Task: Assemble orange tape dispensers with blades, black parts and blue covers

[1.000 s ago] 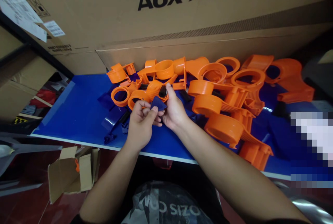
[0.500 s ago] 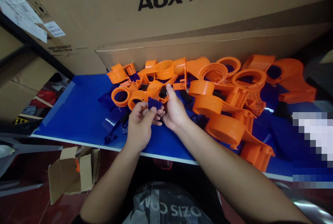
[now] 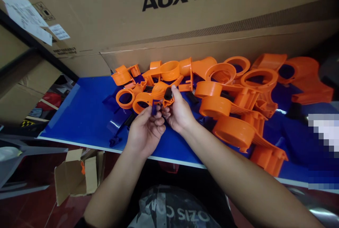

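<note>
In the head view my left hand [image 3: 145, 130] pinches a small dark blue plastic piece [image 3: 154, 108] between thumb and fingers. Close beside it, my right hand [image 3: 182, 115] grips the end of an orange tape dispenser [image 3: 160, 89], thumb by a black part [image 3: 168, 93] on it. The blue piece is near the dispenser's orange end; whether they touch I cannot tell. Fingers hide much of both. Beyond my hands, other orange tape dispensers [image 3: 233, 134] lie in a loose pile.
Dark blue pieces [image 3: 116, 123] and black parts lie among the dispensers on the blue tabletop [image 3: 79, 115]. A large cardboard box [image 3: 119, 26] stands along the back. An open carton [image 3: 63, 178] sits on the floor at the lower left.
My left hand has turned, and the blue piece with it, now showing a narrower side. My right hand keeps its grip on the dispenser. The whole view has shifted slightly.
</note>
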`<state>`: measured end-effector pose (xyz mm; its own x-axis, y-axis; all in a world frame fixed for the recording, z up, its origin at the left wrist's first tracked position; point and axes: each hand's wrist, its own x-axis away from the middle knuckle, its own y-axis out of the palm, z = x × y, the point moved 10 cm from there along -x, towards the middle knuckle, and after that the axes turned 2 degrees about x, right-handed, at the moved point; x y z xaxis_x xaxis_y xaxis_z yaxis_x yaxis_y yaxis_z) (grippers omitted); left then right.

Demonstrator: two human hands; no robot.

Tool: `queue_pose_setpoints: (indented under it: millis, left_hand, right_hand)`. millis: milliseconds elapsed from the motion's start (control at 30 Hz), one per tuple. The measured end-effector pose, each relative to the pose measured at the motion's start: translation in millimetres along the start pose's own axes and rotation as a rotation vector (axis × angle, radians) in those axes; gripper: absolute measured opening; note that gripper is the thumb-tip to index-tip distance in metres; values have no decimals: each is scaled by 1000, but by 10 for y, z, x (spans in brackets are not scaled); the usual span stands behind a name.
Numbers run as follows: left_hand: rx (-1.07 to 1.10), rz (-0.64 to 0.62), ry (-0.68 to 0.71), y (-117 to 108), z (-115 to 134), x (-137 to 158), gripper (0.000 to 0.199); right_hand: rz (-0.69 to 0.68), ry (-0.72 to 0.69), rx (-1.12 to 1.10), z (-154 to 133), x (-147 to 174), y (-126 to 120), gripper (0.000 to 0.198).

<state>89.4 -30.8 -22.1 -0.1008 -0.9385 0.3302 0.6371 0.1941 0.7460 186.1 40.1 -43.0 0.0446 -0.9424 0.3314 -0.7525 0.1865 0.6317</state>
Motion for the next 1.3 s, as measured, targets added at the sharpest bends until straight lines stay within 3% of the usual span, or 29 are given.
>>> queue_pose_setpoints:
  millis: [133, 467, 600, 800, 1100, 1300]
  left_hand:
    - [46, -88, -71, 112, -26, 137, 14]
    - [18, -147, -52, 162, -36, 211, 20]
    - [-45, -125, 71, 134, 32, 151, 27]
    - [-371, -12, 338, 5, 214, -2, 47]
    - [-576, 60, 525, -10, 352, -21, 40]
    - [-611, 117, 559, -47, 355, -52, 35]
  right_hand:
    - [-2, 1, -7, -10, 3, 9, 49]
    - [6, 4, -19, -7, 22, 16, 48]
    - [-1, 8, -22, -1, 25, 19, 50]
    - [-15, 3, 4, 11, 24, 21, 45]
    - [1, 4, 18, 14, 28, 7, 49]
    - [17, 12, 2, 15, 8, -8, 47]
